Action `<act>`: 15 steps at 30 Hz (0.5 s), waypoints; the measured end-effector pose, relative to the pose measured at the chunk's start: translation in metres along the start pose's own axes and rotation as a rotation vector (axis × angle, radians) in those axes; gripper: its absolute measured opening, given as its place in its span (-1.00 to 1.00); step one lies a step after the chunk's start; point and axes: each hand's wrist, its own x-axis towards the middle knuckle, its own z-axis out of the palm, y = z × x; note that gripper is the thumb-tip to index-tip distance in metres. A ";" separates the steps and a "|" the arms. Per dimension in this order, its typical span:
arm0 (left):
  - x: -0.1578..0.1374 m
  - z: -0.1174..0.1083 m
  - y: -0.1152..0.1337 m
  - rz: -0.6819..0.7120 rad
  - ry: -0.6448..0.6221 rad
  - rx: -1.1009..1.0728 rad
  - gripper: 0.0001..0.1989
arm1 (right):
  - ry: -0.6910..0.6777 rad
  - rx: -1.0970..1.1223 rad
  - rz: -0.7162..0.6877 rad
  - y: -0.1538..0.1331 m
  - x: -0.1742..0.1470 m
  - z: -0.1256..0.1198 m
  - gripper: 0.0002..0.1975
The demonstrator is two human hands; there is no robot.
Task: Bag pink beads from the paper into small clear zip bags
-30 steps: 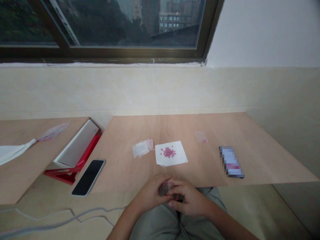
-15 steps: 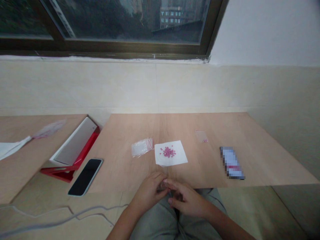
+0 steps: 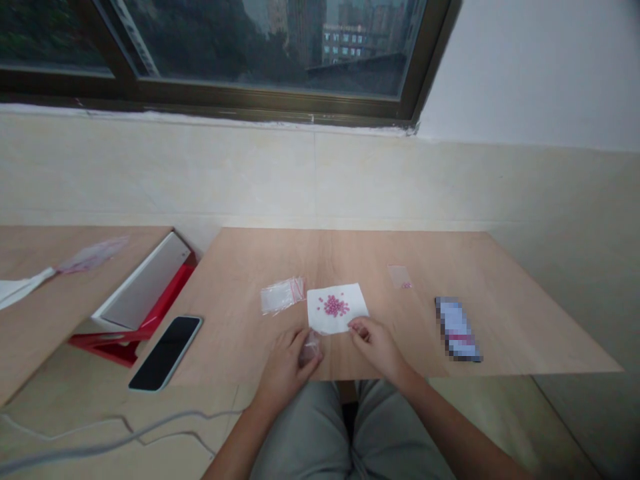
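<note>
A white paper sheet [image 3: 345, 319] lies on the wooden board [image 3: 450, 260] with a small heap of pink beads [image 3: 334, 306] on it. My left hand [image 3: 289, 363] holds a small clear plastic bag [image 3: 311, 347] just below the sheet's left corner. My right hand [image 3: 374, 343] rests at the sheet's near right edge, fingertips pinched at the paper; whether it grips anything I cannot tell. A stack of empty clear zip bags [image 3: 281, 295] with red strips lies left of the sheet.
Another small bag with a few pink beads [image 3: 401, 276] lies back right. A blurred card [image 3: 456, 329] sits at the right. A black phone [image 3: 165, 352], a red and white box [image 3: 140, 293], a grey cable [image 3: 100, 437] and another board [image 3: 45, 320] are at the left.
Both hands moved apart and forward from my lap onto the board. My left hand kept the clear bag; my right hand reached the paper's near edge.
</note>
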 end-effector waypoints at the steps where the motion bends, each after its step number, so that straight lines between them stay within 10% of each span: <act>1: -0.001 0.005 -0.004 -0.005 0.015 0.015 -0.49 | 0.011 -0.064 -0.026 0.001 0.009 0.000 -0.81; 15: -0.007 0.021 -0.009 0.066 0.092 0.157 -0.30 | -0.043 -0.447 -0.087 0.004 0.039 0.020 -0.81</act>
